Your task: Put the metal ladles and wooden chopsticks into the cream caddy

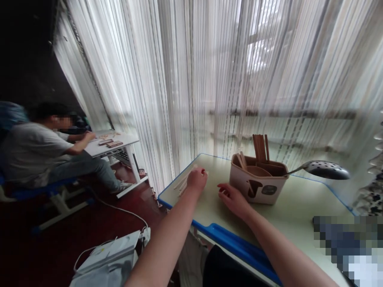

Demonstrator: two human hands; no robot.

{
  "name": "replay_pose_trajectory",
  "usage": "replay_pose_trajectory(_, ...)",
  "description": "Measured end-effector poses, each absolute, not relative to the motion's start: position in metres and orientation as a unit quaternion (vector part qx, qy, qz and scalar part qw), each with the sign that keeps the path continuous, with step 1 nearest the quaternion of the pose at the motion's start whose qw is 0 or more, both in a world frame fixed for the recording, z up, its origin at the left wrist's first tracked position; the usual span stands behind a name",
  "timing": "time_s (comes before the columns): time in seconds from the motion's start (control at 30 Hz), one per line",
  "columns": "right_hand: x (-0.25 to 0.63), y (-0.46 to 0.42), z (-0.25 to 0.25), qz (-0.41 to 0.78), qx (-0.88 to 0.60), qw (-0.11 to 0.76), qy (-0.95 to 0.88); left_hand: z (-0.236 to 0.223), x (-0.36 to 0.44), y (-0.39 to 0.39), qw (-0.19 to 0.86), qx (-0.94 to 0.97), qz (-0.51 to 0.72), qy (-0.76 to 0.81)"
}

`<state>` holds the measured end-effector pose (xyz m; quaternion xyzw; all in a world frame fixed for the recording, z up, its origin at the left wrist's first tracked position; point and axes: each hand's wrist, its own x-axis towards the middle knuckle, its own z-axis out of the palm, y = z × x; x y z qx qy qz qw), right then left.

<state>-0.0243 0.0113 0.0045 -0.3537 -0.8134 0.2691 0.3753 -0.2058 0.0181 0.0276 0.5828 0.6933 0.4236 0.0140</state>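
My left hand (pixel 198 178) is over the left part of the desk (pixel 215 165), its fingers curled closed. What they hold, if anything, is hidden. Beside it, several pale thin sticks like chopsticks (pixel 182 185) lie on the desktop, partly covered by the hand. My right hand (pixel 231 197) hovers low to the right, fingers loosely bent and apart, holding nothing. Just beyond it stands a white and brown utensil caddy (pixel 255 191). Inside are brown chopsticks (pixel 261 148), lighter sticks (pixel 241 160) and a round brown piece. A metal slotted ladle (pixel 326 169) sticks out over its right side.
The desk has a blue edge (pixel 227 235); a pixelated item (pixel 344 243) lies at its right. Curtains (pixel 191 87) hang behind. At left, a seated person (pixel 38 155) works at a white table (pixel 130 138). A white box with a cable (pixel 110 255) is on the floor.
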Motion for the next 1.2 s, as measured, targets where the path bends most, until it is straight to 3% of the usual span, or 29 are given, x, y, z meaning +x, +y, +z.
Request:
replay_pose_trajectory(0.13, -0.021, 0.02, 0.0, 0.307, -0.386, 0.357, -0.793, 0.02, -0.196, 0.02, 0.042, 0.599, 0.345, 0.721)
replay_pose_trajectory(0.43, -0.021, 0.018, 0.005, 0.305, -0.395, 0.333, -0.8, 0.011, -0.196, 0.026, 0.069, 0.546, 0.377, 0.745)
replay_pose_trajectory(0.57, -0.019, 0.018, 0.006, 0.287, -0.394, 0.35, -0.8, 0.015, -0.196, 0.029, 0.118, 0.543, 0.493, 0.67)
replay_pose_trajectory(0.73, -0.021, 0.008, 0.013, 0.247, -0.379, 0.354, -0.818, 0.029, -0.195, 0.034, 0.355, 0.397, 0.703, 0.471)
replay_pose_trajectory(0.8, -0.023, 0.003, 0.016, 0.258, -0.364, 0.346, -0.825, 0.034, -0.194, 0.032, 0.404, 0.359, 0.744, 0.392)
replay_pose_trajectory(1.2, -0.02, -0.006, 0.027, 0.178, -0.408, 0.321, -0.836, 0.041, -0.191, 0.023, 0.468, 0.345, 0.751, 0.314)
